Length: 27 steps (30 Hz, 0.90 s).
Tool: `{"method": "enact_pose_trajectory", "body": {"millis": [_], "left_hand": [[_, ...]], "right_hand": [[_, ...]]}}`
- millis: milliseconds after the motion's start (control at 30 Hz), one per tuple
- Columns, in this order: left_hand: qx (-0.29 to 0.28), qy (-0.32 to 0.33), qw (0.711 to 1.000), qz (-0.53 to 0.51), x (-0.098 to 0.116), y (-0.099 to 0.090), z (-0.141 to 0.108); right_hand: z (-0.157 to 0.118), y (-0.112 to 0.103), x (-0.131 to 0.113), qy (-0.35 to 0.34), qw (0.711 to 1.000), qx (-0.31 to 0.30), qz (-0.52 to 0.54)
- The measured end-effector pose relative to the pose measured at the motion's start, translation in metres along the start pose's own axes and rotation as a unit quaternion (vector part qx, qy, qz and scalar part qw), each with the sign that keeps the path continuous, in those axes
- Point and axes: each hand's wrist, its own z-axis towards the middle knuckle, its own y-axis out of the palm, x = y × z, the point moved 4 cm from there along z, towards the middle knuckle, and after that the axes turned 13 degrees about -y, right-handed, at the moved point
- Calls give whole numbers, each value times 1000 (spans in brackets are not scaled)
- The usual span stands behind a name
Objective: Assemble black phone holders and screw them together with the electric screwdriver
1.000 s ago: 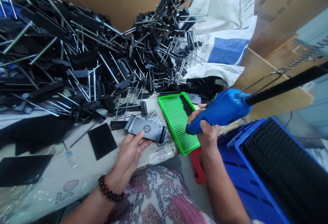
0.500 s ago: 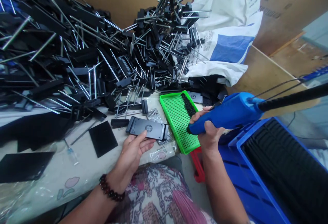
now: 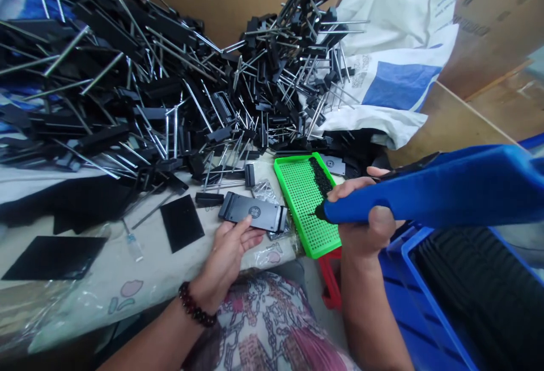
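My left hand [image 3: 232, 246] pinches the near edge of a flat black plastic bracket plate [image 3: 266, 216], thumb on top by its round emblem and fingers beneath. My right hand [image 3: 361, 229] is wrapped round a blue electric screwdriver [image 3: 408, 192]. The tool lies nearly level, its thin dark bit pointing left above a green perforated tray [image 3: 300, 207]. Small black screws [image 3: 322, 175] lie heaped along the tray's far right side. A clear bag of small metal parts [image 3: 266, 192] sits behind and partly under the plate.
A large heap of black brackets with metal rods [image 3: 170, 88] covers the back of the table. Black flat sheets [image 3: 182, 224] lie at left. A white woven sack [image 3: 391, 76] stands behind. To the right is a blue crate [image 3: 408, 252] holding stacked black pieces; a red container [image 3: 330, 280] sits below the tray.
The screwdriver has swung to a more level position and appears larger, its bit now visible over the tray. My left hand keeps its hold on the plate. The whole view has shifted slightly.
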Motion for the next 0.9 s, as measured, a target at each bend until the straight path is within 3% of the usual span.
{"method": "enact_pose_trajectory", "body": {"millis": [200,367,900], "left_hand": [[14,-7,1000,-14,0,1,-2],[9,-7,1000,-23,0,2,-2],[-12,11,999,-41,-4,-1,2]], "right_hand": [[-7,36,11,22,998,-44,37],[-15,52,25,30,997,-61,32],[-21,58,39,48,996,-57,58]]}}
